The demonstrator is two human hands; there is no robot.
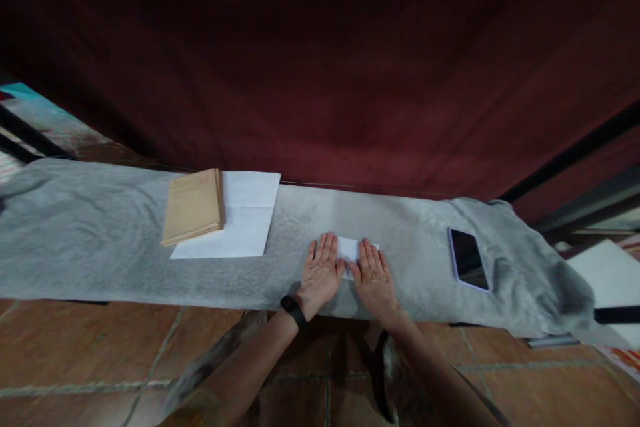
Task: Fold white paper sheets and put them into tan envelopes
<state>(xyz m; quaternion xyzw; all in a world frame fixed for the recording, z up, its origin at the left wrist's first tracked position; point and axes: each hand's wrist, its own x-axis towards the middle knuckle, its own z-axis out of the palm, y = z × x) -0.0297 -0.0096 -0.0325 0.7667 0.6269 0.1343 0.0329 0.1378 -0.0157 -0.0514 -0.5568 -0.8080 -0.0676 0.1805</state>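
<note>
As both hands [320, 275] [374, 277] press paper [349, 249], bare cloth [423, 253] flanks them.

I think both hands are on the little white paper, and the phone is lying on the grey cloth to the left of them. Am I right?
Not quite: the phone lies to the right of the left hand and right hand, as the head view shows. The rest is right.

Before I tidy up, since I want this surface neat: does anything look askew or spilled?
Mildly: the brown paper stack sits askew on the white sheet, overhanging its left edge, and the grey cloth is rumpled toward both ends. No spill shows.
</note>
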